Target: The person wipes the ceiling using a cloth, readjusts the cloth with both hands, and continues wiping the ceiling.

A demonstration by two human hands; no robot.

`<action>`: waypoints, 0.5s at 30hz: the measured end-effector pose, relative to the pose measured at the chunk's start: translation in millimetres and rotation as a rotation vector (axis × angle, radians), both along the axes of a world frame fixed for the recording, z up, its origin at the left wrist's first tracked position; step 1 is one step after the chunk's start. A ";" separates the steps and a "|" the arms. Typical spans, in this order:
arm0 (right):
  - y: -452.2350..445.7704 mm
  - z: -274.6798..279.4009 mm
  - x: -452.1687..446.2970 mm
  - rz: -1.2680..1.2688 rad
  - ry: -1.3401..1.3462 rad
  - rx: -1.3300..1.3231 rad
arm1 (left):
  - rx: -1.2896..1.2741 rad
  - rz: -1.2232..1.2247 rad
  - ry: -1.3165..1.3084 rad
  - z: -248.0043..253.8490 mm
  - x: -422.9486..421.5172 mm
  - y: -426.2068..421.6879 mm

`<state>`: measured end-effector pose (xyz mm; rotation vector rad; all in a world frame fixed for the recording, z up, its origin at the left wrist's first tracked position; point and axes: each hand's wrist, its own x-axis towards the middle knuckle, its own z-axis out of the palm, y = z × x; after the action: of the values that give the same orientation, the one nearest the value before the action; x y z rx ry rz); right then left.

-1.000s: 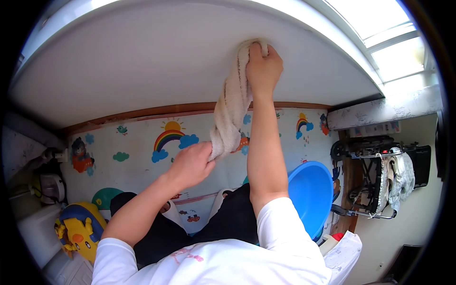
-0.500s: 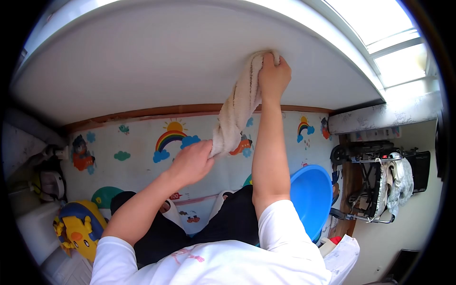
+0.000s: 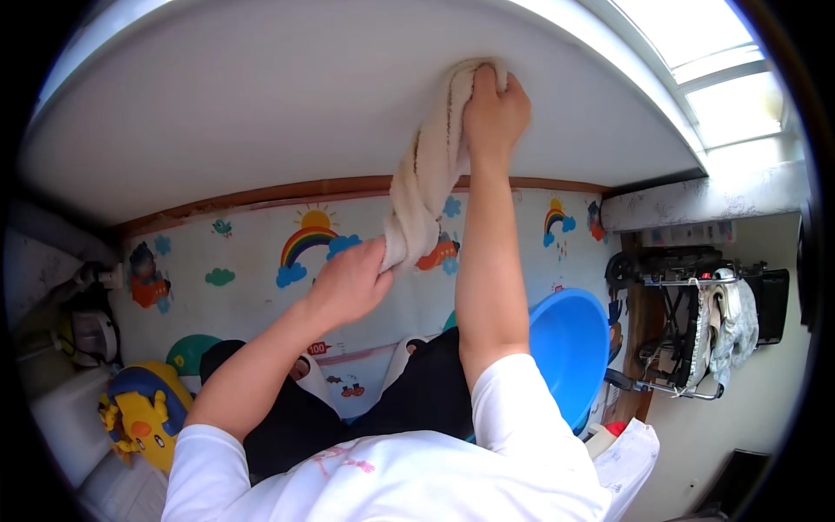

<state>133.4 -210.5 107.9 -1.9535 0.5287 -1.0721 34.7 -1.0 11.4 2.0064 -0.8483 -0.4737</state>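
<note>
A cream towel [image 3: 424, 170], twisted along its length, stretches at a slant between my two hands. My left hand [image 3: 350, 280] is closed round its lower end, over the floor mat with rainbow prints. Higher up and to the right, my right hand [image 3: 497, 111] grips the other end, where the towel bends over beside my fingers. That upper end lies against or just in front of the large white surface [image 3: 261, 104]; whether they touch I cannot tell.
On the right of my right arm is a blue basin [image 3: 570, 352]. A folded wheeled frame [image 3: 678, 322] with cloths on it stands farther right. A yellow and blue toy seat [image 3: 152, 418] is at the lower left. The patterned mat [image 3: 252, 261] runs beneath my arms.
Both hands and the towel dipped slightly in the view, then rose again, with the right hand now a little farther right than at first. The grip on the towel is unchanged.
</note>
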 end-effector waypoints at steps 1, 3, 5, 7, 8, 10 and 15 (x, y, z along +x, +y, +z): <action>-2.4 -2.7 -0.5 -0.011 0.003 0.004 | 0.002 0.002 0.007 1.8 1.0 -0.3; -6.7 -14.0 -0.1 -0.026 0.015 0.013 | 0.007 0.012 0.025 4.4 2.7 1.0; -21.2 -34.0 1.8 -0.002 0.084 0.000 | 0.048 0.061 0.132 2.8 4.4 3.2; -32.5 -38.2 -2.4 0.022 0.168 0.035 | -0.015 0.126 0.327 -2.2 8.4 1.7; -35.4 -42.9 -4.1 0.039 0.219 0.084 | -0.092 0.173 0.473 -8.3 10.5 0.8; -30.4 -49.2 -9.4 0.069 0.265 0.145 | -0.266 0.273 0.778 -8.0 16.7 -1.6; 14.2 -67.2 -37.7 0.236 0.305 0.377 | -0.573 0.476 1.298 -4.3 36.8 -4.6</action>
<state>95.8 -196.2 40.7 -1.7923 0.5973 -0.4871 71.5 -5.5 7.1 0.9494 0.2917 -0.9355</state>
